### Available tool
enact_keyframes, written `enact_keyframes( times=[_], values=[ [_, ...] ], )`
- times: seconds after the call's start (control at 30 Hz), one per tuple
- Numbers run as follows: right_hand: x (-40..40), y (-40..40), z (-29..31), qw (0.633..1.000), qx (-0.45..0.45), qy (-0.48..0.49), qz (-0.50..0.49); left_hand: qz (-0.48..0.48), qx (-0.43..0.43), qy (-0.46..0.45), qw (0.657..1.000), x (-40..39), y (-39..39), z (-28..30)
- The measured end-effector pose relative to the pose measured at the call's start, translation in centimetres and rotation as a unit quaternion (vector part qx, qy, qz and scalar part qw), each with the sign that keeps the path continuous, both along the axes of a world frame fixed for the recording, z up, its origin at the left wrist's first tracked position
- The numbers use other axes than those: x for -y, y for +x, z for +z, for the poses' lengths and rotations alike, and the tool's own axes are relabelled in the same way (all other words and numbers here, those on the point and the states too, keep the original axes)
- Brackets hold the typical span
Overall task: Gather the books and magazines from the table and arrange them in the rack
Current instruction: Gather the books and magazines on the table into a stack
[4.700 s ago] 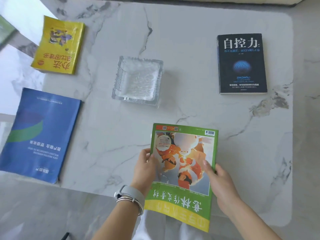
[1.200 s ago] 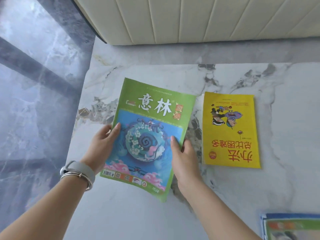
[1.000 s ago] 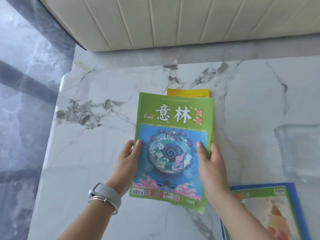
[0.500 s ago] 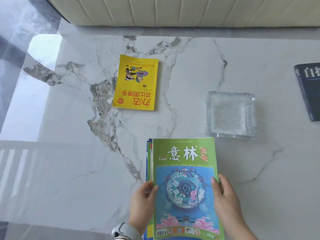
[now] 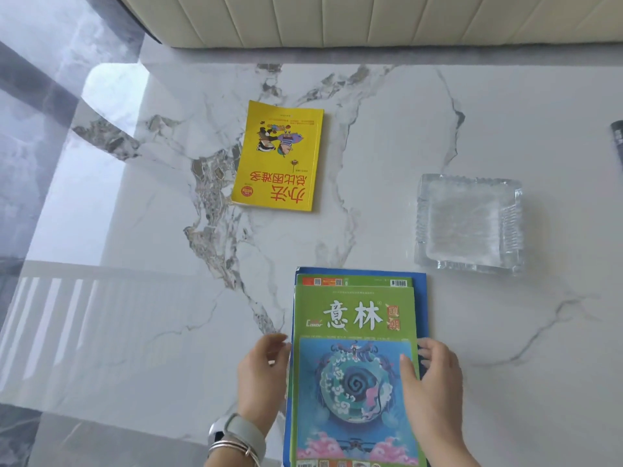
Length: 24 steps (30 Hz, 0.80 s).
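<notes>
bare marble between yellow book (image 5: 279,156) and stack (image 5: 357,332) — glass dish (image 5: 470,224) right.

"意林" and "Color" on the top green magazine (image 5: 354,332)

A stack of three lies at the near edge of the surface (image 5: 505,332): the top magazine (image 5: 354,365) on a second magazine (image 5: 354,282) on a larger book (image 5: 421,305) (its far and right borders show). The left hand (image 5: 261,379) flanks the stack's left side, the right hand (image 5: 435,392) its right. Farther back and left lies another book (image 5: 279,156); a glass dish (image 5: 468,224) sits right of it, behind the stack's right corner.
</notes>
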State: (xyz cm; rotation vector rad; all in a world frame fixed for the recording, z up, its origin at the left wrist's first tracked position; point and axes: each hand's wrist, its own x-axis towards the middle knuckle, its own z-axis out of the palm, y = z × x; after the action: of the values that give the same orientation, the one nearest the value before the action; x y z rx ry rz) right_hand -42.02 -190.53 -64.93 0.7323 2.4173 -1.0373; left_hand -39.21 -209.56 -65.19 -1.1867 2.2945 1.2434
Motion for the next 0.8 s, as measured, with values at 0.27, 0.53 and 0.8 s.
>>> enact_keyframes(
  times=[0.27,0.53,0.8],
  values=[
    [10.7,-14.3,1.0,0.98,-0.024,-0.199,0.0,0.041,-0.134,-0.008,0.99,7.1,-15.4,1.1],
    [16.1,-22.2,-2.5,0.964,0.062,-0.243,-0.089,0.08,-0.032,0.094,0.992,12.1,-24.5,-2.9],
    [16.6,-22.6,-3.9,0.937,0.068,-0.317,-0.132,0.094,0.002,0.112,0.989,11.7,-25.4,-4.4]
  ],
)
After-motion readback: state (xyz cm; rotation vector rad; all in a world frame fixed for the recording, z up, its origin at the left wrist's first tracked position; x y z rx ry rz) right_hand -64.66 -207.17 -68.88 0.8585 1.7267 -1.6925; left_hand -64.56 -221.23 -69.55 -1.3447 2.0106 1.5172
